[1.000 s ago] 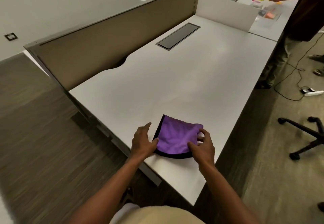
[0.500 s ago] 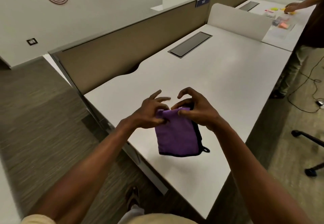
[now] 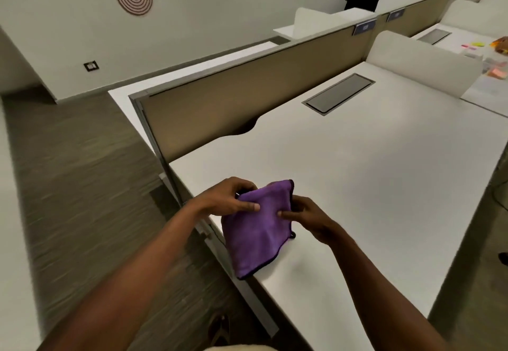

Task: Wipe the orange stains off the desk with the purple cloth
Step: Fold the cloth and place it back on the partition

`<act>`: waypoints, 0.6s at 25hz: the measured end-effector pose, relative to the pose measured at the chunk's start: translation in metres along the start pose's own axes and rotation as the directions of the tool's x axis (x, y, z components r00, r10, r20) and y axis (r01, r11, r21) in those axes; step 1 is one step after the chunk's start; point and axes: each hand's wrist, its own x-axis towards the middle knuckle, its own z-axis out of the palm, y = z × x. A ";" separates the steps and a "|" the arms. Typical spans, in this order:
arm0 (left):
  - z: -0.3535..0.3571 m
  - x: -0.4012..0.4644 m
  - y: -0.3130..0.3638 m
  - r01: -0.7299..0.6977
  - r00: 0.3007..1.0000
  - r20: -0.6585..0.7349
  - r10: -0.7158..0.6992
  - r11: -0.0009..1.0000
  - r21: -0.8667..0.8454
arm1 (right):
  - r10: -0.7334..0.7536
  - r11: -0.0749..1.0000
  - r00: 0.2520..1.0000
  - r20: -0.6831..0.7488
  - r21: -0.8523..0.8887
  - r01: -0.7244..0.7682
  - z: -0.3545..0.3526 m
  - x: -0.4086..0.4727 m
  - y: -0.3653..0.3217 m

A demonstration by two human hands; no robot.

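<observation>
A folded purple cloth [image 3: 258, 229] hangs in the air over the near edge of a white desk [image 3: 371, 185], pinched at its top by 2 hands, the left hand [image 3: 224, 199] and right hand [image 3: 308, 217] close together, beside a tan divider panel [image 3: 233, 103].

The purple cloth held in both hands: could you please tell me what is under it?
Under the purple cloth, pinched by the left hand and right hand, lies the white desk, near its corner. Bare desk around it shows no orange stains; the patch it covers is hidden.
</observation>
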 end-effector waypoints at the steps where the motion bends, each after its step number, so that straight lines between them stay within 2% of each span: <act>1: -0.013 -0.002 -0.014 0.041 0.999 -0.031 -0.041 0.999 -0.009 | -0.002 0.999 0.999 -0.053 0.048 0.005 0.010 0.010 -0.001; 3: -0.034 -0.006 -0.042 0.121 0.987 -0.103 -0.121 0.993 -0.006 | -0.010 0.998 0.991 -0.134 0.066 0.019 0.028 0.026 -0.007; 6: -0.060 -0.010 -0.083 0.203 0.960 -0.198 -0.200 0.979 -0.006 | -0.068 0.993 0.976 -0.206 -0.111 0.046 0.058 0.065 -0.007; 8: -0.075 -0.010 -0.105 0.232 0.935 -0.269 -0.230 0.972 -0.024 | -0.087 0.986 0.964 -0.251 -0.161 0.047 0.074 0.093 -0.010; 12: -0.115 0.006 -0.131 0.220 0.867 -0.445 -0.225 0.973 -0.063 | -0.094 0.987 0.961 -0.260 -0.152 0.055 0.092 0.149 -0.029; 15: -0.152 0.028 -0.136 0.225 0.779 -0.586 -0.223 0.972 -0.070 | -0.023 0.999 0.965 -0.262 -0.037 0.014 0.100 0.208 -0.047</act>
